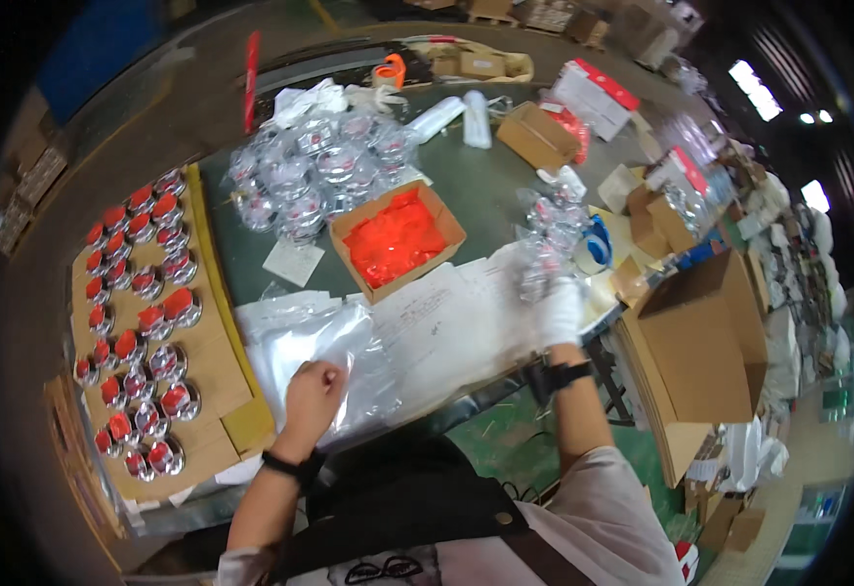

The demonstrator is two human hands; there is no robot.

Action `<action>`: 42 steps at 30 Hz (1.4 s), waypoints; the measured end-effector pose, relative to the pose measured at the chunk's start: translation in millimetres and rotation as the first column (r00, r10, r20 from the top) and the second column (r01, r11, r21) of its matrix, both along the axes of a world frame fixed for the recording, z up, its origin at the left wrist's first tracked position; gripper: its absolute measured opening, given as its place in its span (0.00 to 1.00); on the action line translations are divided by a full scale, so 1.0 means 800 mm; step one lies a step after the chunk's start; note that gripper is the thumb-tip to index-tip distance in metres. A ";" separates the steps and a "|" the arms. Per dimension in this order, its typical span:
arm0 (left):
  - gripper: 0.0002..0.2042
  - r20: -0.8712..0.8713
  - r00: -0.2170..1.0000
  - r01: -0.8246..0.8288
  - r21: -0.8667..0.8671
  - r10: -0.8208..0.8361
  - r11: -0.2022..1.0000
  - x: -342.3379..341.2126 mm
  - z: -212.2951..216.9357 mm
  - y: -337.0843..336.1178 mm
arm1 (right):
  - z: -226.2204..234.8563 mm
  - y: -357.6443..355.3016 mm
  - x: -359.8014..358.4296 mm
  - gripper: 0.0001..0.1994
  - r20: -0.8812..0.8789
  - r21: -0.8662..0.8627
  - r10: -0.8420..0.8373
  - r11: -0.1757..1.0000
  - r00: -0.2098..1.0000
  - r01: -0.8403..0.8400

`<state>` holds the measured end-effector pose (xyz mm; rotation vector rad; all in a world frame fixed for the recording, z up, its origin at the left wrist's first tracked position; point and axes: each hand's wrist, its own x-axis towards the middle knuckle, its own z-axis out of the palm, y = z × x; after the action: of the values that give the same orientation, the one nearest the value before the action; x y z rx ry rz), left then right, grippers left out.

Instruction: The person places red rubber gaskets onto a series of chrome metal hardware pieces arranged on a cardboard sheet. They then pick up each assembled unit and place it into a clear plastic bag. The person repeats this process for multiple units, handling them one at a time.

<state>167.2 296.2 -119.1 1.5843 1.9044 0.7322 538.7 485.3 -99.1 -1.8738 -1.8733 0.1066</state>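
The bare left hand [315, 396] curls over clear plastic bags [295, 340] on the counter [495, 186]; the gloved right hand [561, 311] meets bagged metallic pieces [547, 242], its grip blurred. Beyond and between them sits a cardboard box [419, 278] of red packets [397, 239]; red-topped pieces [182, 305] stand left of the left hand.

Glare whitens the clear bags [295, 337] — edges dim and bent.

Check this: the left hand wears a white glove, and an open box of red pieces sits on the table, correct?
No: the head view shows the white glove on the right hand. The open box of red pieces is on the table.
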 end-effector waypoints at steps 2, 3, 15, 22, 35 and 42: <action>0.13 -0.126 0.985 -0.106 0.078 0.116 0.991 0.033 -0.020 0.031 | -0.007 0.038 0.057 0.12 0.180 -0.077 -0.115 0.988 0.977 0.130; 0.14 -0.170 0.968 -0.186 0.016 0.186 0.982 0.047 -0.030 0.041 | -0.014 0.050 0.074 0.11 0.237 -0.118 -0.104 0.984 0.966 0.134; 0.11 -0.151 0.969 -0.212 -0.098 0.196 0.972 0.035 -0.062 0.024 | -0.046 -0.099 -0.221 0.15 -0.375 -0.269 0.425 0.800 0.824 -0.536; 0.06 0.249 0.966 -0.120 0.190 0.070 0.974 -0.013 -0.010 -0.018 | -0.003 -0.142 -0.249 0.24 -0.647 -0.208 0.389 0.738 0.656 -0.642; 0.13 0.890 0.262 -0.675 -0.109 0.374 0.730 -0.226 0.108 -0.299 | 0.118 -0.284 -0.531 0.19 -0.986 -0.132 0.039 0.387 0.160 -0.913; 0.06 0.407 0.657 -0.751 0.425 0.634 0.505 -0.255 0.158 -0.330 | 0.023 -0.297 -0.636 0.07 0.273 -0.286 0.905 0.400 0.326 -0.871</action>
<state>-37.1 31.9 7.6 0.8562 2.2880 1.8919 29.6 247.7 -81.1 -0.6288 -3.0507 0.1829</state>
